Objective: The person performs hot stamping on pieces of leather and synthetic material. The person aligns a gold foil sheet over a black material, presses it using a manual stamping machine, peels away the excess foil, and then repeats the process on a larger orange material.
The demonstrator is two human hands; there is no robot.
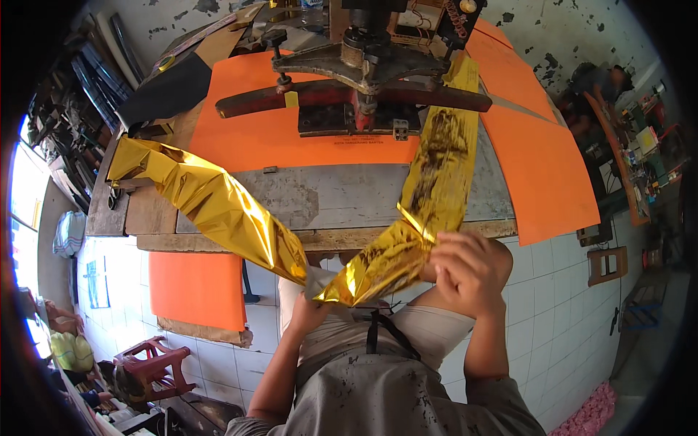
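Observation:
A long strip of gold foil (222, 207) sags from the table's left edge down to my lap, then climbs to the right side of the press. Its right-hand length (440, 160) is marked with dark worn patches. My left hand (311, 314) is closed on the foil at its lowest bend, where a pale grey underside shows. Beside the right-hand length is my right hand (465, 269), its fingers bent and apart, fingertips at the foil's edge; whether they touch it is hard to make out.
A heavy metal press (363, 80) stands over an orange sheet (254, 131) on the worn table (276, 192). More orange sheets (538, 167) lie at right, others (196, 291) below the table. A black sheet (167, 91) is at left. A red stool (156, 367) stands on the tiled floor.

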